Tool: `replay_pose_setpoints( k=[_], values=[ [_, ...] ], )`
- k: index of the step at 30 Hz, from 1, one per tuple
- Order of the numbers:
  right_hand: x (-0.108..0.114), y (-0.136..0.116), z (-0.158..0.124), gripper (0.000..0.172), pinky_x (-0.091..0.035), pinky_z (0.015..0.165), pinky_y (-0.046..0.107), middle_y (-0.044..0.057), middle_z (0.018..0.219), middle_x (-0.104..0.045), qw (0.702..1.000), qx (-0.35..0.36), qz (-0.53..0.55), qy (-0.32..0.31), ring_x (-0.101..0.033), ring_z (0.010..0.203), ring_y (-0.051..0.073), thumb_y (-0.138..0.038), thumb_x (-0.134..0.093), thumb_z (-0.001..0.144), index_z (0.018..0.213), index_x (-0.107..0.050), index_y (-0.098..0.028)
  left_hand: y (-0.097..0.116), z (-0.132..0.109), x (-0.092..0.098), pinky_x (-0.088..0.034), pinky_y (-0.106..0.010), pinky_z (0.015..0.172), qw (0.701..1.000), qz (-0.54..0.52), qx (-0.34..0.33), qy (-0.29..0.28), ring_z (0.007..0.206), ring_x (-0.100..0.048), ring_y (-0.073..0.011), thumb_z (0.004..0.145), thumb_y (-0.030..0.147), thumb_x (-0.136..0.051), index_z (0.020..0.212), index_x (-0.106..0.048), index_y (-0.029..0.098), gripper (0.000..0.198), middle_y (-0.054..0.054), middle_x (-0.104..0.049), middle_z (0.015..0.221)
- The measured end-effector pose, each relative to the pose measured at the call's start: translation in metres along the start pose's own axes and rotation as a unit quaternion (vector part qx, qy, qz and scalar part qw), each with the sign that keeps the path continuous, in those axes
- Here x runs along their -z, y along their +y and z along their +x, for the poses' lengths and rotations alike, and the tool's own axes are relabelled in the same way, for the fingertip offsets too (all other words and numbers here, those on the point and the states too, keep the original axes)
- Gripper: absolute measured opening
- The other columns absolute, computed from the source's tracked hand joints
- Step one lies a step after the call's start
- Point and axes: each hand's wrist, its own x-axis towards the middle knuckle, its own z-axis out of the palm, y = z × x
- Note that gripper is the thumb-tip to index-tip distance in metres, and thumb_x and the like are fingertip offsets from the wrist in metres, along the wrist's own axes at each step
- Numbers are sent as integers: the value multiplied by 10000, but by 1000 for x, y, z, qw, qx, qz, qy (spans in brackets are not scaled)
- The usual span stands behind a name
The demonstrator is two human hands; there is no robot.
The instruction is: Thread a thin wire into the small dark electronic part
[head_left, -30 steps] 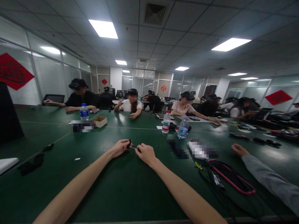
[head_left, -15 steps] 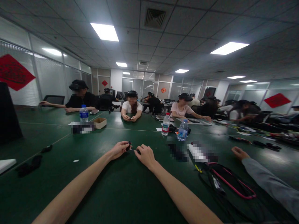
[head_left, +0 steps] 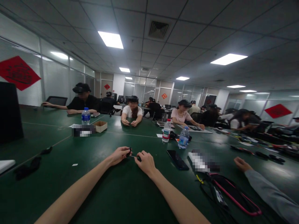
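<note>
My left hand (head_left: 119, 155) pinches a small black part (head_left: 129, 151) upright between thumb and fingers, above the green table (head_left: 112, 199). What exactly this part is, I cannot make out. Closed around the dark handle of a small screwdriver (head_left: 139, 158) is my right hand (head_left: 146, 162). Its thin metal shaft points left, and the tip reaches the black part or comes very close to it. My fingers hide most of the handle.
To the right lie a black phone (head_left: 177, 160) and a pink-edged black item (head_left: 235, 193) with cables. Two bottles, one red-capped (head_left: 166, 132) and one blue-capped (head_left: 183, 138), stand ahead. A cardboard box (head_left: 101, 126) sits farther left. A co-worker's grey sleeve (head_left: 268, 189) reaches in from the right.
The view has tilted up slightly, so everything sits lower in the picture. Both my hands keep their holds, with the screwdriver still at the black part.
</note>
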Motion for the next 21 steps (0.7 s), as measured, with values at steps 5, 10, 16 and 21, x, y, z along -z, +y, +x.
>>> replay_pose_setpoints(
  k=[5,10,16,21],
  values=[
    [-1,2,-1,299,-376,676,222,31,903,-587,1000,-16,5,-1,-559,770,124,-442,-428,892,923,-627,-222,-3,4,0,-494,-222,710,1000,-7,3,-3,786,-637,-144,742,154,-697,941,-618,78,227,-139,-650,913],
    [-5,3,-2,292,-383,633,212,29,914,-579,999,-35,28,3,-566,738,121,-441,-427,889,913,-625,-228,-6,7,3,-471,-197,604,1000,-9,1,11,751,-639,-144,746,180,-694,1085,-565,120,368,-127,-648,902],
    [-8,5,-1,270,-388,608,201,21,882,-572,999,-36,33,13,-576,716,115,-429,-439,883,886,-624,-232,-5,5,1,-435,-176,540,1000,-4,-7,15,768,-646,-150,761,191,-665,1210,-477,203,488,-111,-632,984],
    [-5,4,-1,258,-397,603,198,16,880,-578,999,-42,24,13,-583,717,117,-436,-457,875,881,-626,-240,-2,0,-4,-474,-210,624,1000,-7,-2,15,813,-650,-169,703,123,-695,1138,-516,175,473,-113,-625,984]
  ],
)
